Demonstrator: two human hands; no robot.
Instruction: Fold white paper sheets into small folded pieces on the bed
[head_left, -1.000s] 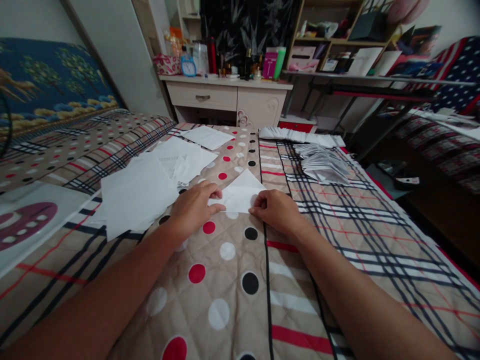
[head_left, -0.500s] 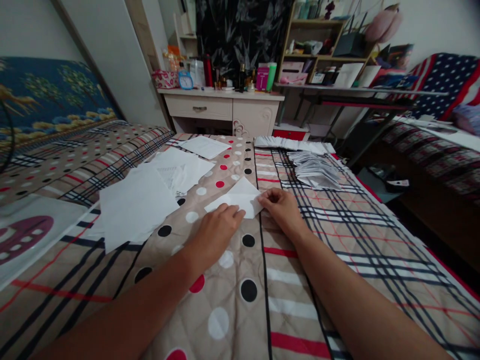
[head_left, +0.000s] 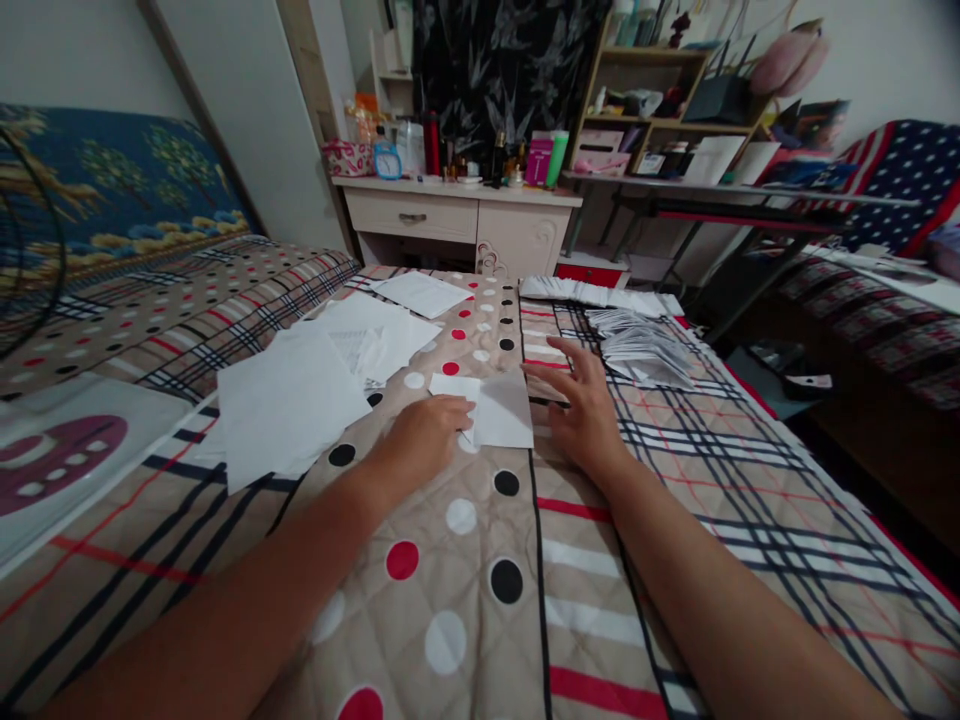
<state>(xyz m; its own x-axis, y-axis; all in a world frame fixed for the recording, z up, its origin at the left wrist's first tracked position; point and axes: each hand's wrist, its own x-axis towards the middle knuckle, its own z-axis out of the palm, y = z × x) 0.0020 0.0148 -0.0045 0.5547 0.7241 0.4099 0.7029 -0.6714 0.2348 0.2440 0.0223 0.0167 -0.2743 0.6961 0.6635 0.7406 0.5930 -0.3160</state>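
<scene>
A small folded sheet of white paper [head_left: 504,412] lies on the quilt in front of me, with a crease between its left and right parts. My left hand [head_left: 424,435] is closed on the left part, its fingers and thumb together over the paper and covering some of it. Just off the right edge is my right hand [head_left: 583,410], open, its fingers spread and holding nothing. To the left lies a loose pile of white paper sheets [head_left: 289,405]. A stack of folded papers [head_left: 645,347] rests beyond my right hand, with a long row of folded papers [head_left: 600,295] behind it.
The patterned quilt [head_left: 465,580] covers the bed under everything. A white bag with a purple print [head_left: 75,440] lies at the left. Beyond the bed stand a white dresser [head_left: 412,215] with bottles on top and a desk with shelves [head_left: 645,125].
My right hand has let go of the paper and spread its fingers. The pointed top has turned into a straight-edged shape with the paper folded over. My left hand stays on the left part.
</scene>
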